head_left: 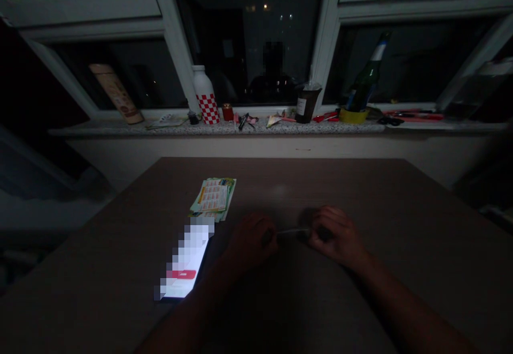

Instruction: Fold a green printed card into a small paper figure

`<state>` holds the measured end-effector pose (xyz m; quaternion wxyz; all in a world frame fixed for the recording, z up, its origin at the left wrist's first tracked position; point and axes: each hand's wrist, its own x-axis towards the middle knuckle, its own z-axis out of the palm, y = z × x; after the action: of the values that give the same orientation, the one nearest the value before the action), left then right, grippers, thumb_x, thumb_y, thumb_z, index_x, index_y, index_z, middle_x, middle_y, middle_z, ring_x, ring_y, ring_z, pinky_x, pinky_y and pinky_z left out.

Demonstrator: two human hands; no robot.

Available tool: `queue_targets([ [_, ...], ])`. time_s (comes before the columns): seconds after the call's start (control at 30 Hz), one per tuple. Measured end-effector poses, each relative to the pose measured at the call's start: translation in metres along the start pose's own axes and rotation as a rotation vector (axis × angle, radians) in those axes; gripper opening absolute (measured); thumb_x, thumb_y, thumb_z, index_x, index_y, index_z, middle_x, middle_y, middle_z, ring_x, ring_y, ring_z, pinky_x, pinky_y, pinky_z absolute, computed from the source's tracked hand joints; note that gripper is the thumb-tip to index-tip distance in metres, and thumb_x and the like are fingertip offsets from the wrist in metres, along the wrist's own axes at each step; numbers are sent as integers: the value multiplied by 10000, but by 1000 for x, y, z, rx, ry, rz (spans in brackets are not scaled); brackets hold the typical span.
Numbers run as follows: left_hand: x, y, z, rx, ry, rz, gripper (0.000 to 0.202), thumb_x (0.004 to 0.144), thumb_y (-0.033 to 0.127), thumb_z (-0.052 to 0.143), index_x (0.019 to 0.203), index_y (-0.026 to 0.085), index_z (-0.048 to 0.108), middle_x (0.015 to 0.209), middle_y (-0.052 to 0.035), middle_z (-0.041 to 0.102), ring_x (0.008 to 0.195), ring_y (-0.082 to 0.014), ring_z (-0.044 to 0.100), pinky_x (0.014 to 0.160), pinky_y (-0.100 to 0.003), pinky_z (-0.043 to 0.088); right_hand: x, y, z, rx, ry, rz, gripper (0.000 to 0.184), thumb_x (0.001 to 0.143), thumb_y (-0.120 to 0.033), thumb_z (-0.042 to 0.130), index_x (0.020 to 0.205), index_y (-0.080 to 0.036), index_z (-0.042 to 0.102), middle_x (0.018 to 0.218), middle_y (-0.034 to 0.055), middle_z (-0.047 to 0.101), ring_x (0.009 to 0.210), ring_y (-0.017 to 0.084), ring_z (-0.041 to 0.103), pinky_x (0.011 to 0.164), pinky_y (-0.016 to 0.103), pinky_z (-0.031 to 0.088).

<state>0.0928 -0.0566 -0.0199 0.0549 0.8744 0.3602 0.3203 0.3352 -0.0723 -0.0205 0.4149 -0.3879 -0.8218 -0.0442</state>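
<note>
Both my hands rest on a dark brown table [360, 193] in dim light. My left hand [250, 241] and my right hand [334, 233] are curled closed, each pinching one end of a thin pale strip [292, 231] stretched between them. What the strip is I cannot make out. A lit phone [186, 260] lies flat just left of my left hand. Beyond the phone sits a small stack of colourful printed cards [214, 198].
A stone windowsill [120, 127] runs behind the table, crowded with a red-checked white bottle [205, 94], a dark drink cup [308, 101], a green glass bottle [366, 78], a yellow tape roll [353, 115], a leaning tube [116, 93] and red tools [412, 114].
</note>
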Motion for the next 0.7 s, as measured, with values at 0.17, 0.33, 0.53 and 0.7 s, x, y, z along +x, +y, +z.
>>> queue_targets([
  [0.17, 2, -6, -2, -10, 46, -12, 57, 757, 152, 553, 800, 188, 562, 840, -36, 608, 812, -172, 558, 745, -303, 456, -1, 1, -1, 28, 11, 1, 78, 731, -173, 612, 769, -217, 560, 752, 41, 643, 741, 200, 607, 700, 348, 479],
  [0.33, 3, -4, -2, -21, 9, 6, 66, 751, 151, 552, 807, 184, 563, 852, -44, 613, 822, -180, 562, 740, -311, 461, -2, -2, 0, 45, -7, -20, 179, 735, -202, 639, 906, -209, 584, 828, 65, 666, 787, 218, 617, 723, 373, 493],
  [0.53, 0, 3, 2, -28, 7, 24, 58, 785, 171, 532, 833, 177, 565, 863, -46, 615, 838, -182, 562, 766, -326, 461, -2, -6, 5, 86, -50, -94, 118, 766, -150, 629, 862, -211, 597, 772, 41, 662, 775, 199, 609, 722, 358, 485],
  [0.7, 2, 9, 3, -17, 27, 47, 111, 773, 198, 551, 881, 176, 566, 911, -61, 618, 881, -202, 556, 805, -355, 451, -2, -8, 10, 72, -72, -129, 97, 781, -148, 606, 860, -204, 607, 788, 44, 658, 798, 199, 603, 709, 349, 469],
])
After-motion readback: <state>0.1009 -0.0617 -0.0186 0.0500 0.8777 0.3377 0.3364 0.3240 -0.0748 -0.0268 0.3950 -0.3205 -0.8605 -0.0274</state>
